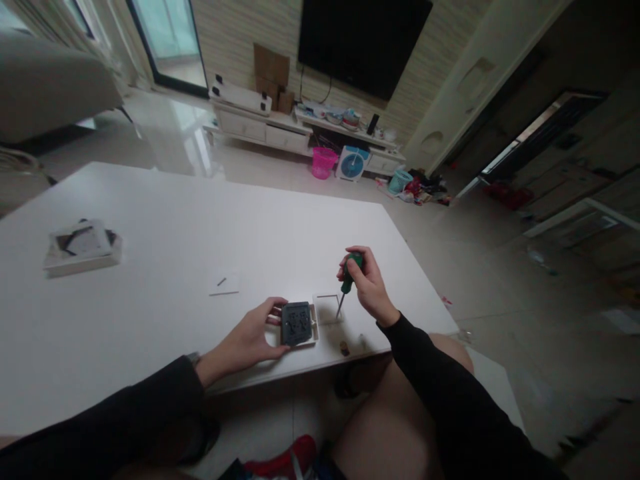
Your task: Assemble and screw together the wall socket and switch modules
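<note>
My left hand (253,338) grips a dark grey square module (297,323) that lies on a white backing plate near the front edge of the white table (200,220). My right hand (367,283) is closed round the green handle of a screwdriver (348,275). The screwdriver stands nearly upright, its tip close to a white square frame (329,308) just right of the module.
A small dark part (344,347) lies by the table's front edge. A white slip with a small dark piece (223,283) sits mid-table, and a white box (83,247) at far left. Behind are a TV cabinet (280,127), pink bin (324,162) and fan (353,163).
</note>
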Available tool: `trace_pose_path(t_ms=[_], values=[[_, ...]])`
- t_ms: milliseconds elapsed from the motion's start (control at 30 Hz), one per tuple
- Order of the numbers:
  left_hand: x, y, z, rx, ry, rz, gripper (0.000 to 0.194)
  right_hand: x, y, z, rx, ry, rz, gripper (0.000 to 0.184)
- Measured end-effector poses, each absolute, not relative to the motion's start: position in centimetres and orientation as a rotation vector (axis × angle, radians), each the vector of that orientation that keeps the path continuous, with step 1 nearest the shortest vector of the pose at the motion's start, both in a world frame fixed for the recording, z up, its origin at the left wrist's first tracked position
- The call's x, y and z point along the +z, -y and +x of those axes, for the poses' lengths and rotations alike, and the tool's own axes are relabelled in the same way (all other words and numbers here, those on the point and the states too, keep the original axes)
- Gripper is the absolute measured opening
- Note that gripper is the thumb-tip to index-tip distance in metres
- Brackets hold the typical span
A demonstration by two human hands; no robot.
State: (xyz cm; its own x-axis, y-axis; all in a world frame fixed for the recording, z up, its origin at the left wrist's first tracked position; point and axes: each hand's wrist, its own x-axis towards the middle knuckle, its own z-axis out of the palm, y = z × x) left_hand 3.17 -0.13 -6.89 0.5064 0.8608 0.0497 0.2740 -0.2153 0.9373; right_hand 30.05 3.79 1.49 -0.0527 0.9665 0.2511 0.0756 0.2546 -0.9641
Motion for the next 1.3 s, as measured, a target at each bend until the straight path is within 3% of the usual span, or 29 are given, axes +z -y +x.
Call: trace_pose_path(t_ms=[233, 433, 667, 1300], values=[[-6.0, 0.8, 3.5, 0.799, -0.911, 1.572, 0.07, 1.3, -2.0, 28.9, 0.816, 1.749, -1.212, 0.018], [-5.9, 1.8, 3.7, 0.821, -0.877, 1.547, 0.07, 0.2, -0.5, 27.6, 0.68, 2.241, -1.007, 0.007], [-6.0, 2.2, 3.5, 0.803, -0.867, 1.531, 0.07, -1.2, 0.4, 26.6, 0.607, 2.554, -0.95, 0.007], [-5.4, 2.1, 3.4, 0.813, -0.88, 1.666, 0.069, -1.2, 0.5, 26.5, 0.688, 2.585, -0.971, 0.008]])
